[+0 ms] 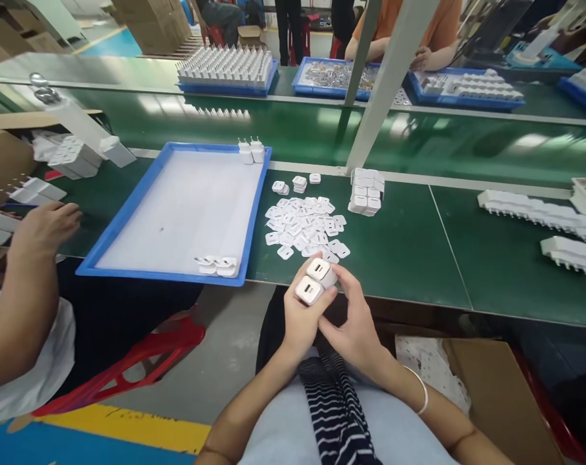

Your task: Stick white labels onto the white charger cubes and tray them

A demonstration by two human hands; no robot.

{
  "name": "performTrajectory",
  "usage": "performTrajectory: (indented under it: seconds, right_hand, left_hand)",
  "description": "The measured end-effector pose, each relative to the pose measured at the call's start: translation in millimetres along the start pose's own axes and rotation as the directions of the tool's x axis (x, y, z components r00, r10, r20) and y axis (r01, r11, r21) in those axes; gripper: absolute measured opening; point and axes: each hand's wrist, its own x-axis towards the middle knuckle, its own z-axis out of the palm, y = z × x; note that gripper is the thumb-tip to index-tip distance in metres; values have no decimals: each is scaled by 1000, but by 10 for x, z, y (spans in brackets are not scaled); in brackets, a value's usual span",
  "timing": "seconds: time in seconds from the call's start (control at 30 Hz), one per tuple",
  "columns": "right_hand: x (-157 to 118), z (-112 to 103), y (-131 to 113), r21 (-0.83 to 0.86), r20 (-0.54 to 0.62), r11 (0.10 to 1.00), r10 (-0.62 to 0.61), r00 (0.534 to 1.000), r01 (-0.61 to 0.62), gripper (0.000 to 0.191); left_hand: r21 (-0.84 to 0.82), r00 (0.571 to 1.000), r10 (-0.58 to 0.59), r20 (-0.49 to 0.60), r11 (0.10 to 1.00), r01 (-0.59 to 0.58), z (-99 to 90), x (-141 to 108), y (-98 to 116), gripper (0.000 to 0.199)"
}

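Two white USB charger blocks (pixel 314 282) sit side by side between my hands, their slotted port faces turned up toward me. My left hand (pixel 300 316) is wrapped round them from the left, thumb across the lower edge. From the right, my right hand (pixel 353 316) presses its fingertips against the farther block. Just beyond my hands a loose pile of white slotted end caps (pixel 303 223) lies on the green bench. A few small stacks of caps (pixel 299 185) stand behind the pile. The plug pins of the held blocks are hidden.
Left of the pile lies a blue-rimmed tray (pixel 249 226) with chargers in two corners. A block of stacked chargers (pixel 366 192) stands by the metal post (pixel 384 84). Charger rows (pixel 535 213) lie at right. A co-worker's hand (pixel 46 226) is at left. An open carton (pixel 496 387) sits below.
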Motion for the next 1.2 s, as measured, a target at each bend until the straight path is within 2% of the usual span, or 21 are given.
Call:
performTrajectory:
  seconds: [0.07,0.1,0.17,0.23,0.3,0.37,0.47,0.53,0.6,0.73,0.87,0.93,1.0,1.07,1.13,1.2]
  right_hand:
    - [34,-143,-2,151,115,987,38,993,-55,71]
    - [66,-217,6,238,156,967,55,986,-91,61]
    - [152,-340,37,366,147,914,131,980,-177,30]
    - [242,-405,75,407,85,875,248,965,-261,8]
    - [308,-407,101,422,99,841,330,939,-339,7]
    - [343,-365,110,488,219,778,330,918,-396,13]
    - [360,-277,115,586,377,654,301,876,-478,23]
    - [366,-236,131,603,425,602,312,850,-523,25]
    - [370,-224,154,619,393,589,340,854,-519,21]
    - [355,-258,173,636,220,639,387,895,-433,16]
    - [310,-302,128,607,84,704,404,911,-368,13]
    - [285,-322,108,583,24,744,387,922,-327,10]
    - [267,-345,116,582,26,759,343,939,-293,7]
    - [266,-373,162,623,89,731,289,953,-280,8]
    - [285,-407,231,652,164,699,248,955,-294,9]
    - [324,-444,294,633,247,706,205,947,-318,23]
  left_hand:
    - [-5,998,13,63,1000,-13,-101,51,35,54]
    - [-22,994,9,105,1000,-7,-158,73,60,53]
    - [-84,979,-34,199,995,51,-267,104,111,51]
    - [-176,948,-98,302,972,157,-350,118,148,48]
    - [-243,900,-141,412,935,258,-404,123,157,46]
    - [-252,861,-157,484,917,310,-433,126,141,49]
    - [-179,838,-203,506,926,332,-452,133,104,57]
    - [-125,833,-241,497,930,345,-459,141,94,62]
    - [-89,824,-269,498,930,357,-462,147,105,63]
    - [-15,812,-256,525,951,309,-425,137,149,60]
    - [-14,889,-140,436,987,162,-336,85,128,53]
    - [-7,922,-116,370,992,128,-305,58,101,55]
    - [10,935,-136,327,990,141,-299,49,81,58]
    - [-1,913,-207,352,975,221,-315,63,73,61]
    - [-33,845,-307,438,934,357,-343,97,71,61]
    - [-61,769,-379,514,878,474,-367,133,71,59]
